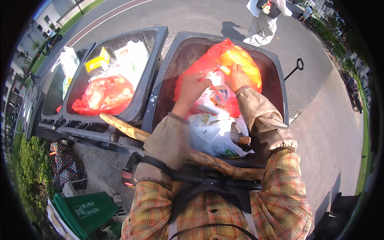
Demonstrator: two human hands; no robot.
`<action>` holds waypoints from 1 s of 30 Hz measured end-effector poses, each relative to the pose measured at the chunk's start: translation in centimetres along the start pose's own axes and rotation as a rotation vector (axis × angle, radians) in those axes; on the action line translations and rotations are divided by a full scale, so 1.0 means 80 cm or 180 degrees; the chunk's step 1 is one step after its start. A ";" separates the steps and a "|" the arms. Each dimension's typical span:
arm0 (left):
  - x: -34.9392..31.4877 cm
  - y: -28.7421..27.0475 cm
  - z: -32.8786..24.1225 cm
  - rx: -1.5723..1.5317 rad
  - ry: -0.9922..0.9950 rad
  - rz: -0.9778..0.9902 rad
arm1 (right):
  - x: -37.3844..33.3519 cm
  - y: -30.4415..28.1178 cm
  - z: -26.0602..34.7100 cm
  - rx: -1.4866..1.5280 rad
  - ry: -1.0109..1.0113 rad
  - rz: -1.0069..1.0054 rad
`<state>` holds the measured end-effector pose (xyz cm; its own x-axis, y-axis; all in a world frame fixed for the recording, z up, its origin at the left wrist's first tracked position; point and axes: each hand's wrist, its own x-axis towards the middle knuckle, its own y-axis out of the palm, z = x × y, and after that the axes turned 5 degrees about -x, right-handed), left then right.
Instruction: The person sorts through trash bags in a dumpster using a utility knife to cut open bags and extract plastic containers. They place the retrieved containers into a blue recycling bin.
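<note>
In front of me a red plastic bag (192,82) sits in a large dark wheeled bin (285,94), its mouth spread apart. My left hand (193,89) pinches the bag's near left edge, fingers closed. On the other side my right hand (239,77) grips the bag's edge beside a bulging orange-yellow part (250,68); its fingertips are partly hidden. Between the hands, whitish wrappings and brownish scraps show inside the bag. A white plastic bag (212,136) with mixed rubbish lies just below, against the bin's near wall.
A wooden stick (212,162) lies across the bins' near edge, under my left forearm. At left, a second bin (158,52) holds a red bag (105,95), a yellow box (97,61) and white bags. A green bin (86,210) is lower left. A person (262,28) stands beyond.
</note>
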<state>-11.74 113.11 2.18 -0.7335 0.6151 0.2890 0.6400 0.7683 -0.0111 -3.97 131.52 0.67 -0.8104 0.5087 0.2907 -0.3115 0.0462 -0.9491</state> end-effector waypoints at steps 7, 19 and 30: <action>0.001 -0.007 -0.025 -0.0710 0.0356 -0.0792 | -0.036 0.004 -0.097 -0.0175 0.0290 0.0207; 0.028 -0.073 0.001 -0.1870 -0.0061 -0.2401 | -0.030 -0.031 -0.199 0.1522 0.0264 0.0384; 0.034 -0.063 0.034 -0.1392 -0.0422 -0.2075 | -0.050 0.028 -0.016 -0.0100 0.0212 -0.0098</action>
<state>-17.55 111.41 0.44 -0.9947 0.1026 -0.0088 0.0841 0.8586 0.5056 -0.78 130.64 -2.74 -0.7655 0.5627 0.3121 -0.3192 0.0891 -0.9435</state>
